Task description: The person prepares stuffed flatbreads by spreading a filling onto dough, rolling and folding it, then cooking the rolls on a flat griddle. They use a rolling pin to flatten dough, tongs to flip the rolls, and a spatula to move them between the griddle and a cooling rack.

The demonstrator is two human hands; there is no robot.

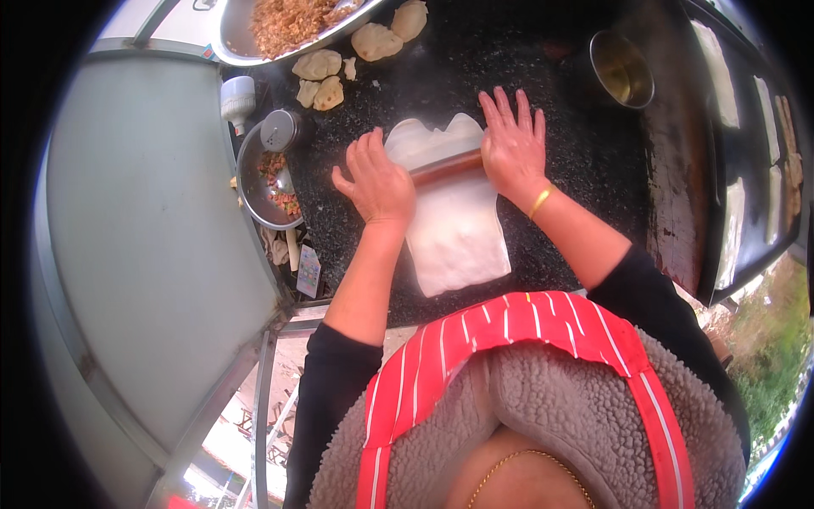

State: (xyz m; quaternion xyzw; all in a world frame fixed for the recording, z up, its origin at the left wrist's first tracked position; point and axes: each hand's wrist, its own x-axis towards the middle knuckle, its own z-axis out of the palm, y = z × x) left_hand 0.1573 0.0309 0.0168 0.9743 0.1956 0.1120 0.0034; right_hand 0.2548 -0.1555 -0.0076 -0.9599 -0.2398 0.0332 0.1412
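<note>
A sheet of pale dough (pixel 455 238) lies on the black speckled worktop (pixel 579 210), its far edge notched into two lobes. Across its upper part runs a reddish-brown wooden rolling pin (pixel 445 168), slightly tilted up to the right. My left hand (pixel 378 181) rests its palm on the pin's left end, fingers stretched forward and thumb out. At the right end my right hand (pixel 516 143) presses flat with its fingers spread, a gold bangle on its wrist. Both hands cover the ends of the pin.
Up left are a metal basin (pixel 235 48) with brown shredded filling, several flat dough pieces (pixel 376 42), a shaker (pixel 280 130) and a bowl (pixel 251 191) of chopped filling. A phone-like object (pixel 309 271) lies below. Right: a metal cup (pixel 622 69) of yellowish liquid, a griddle (pixel 753 191) with dough strips (pixel 731 232).
</note>
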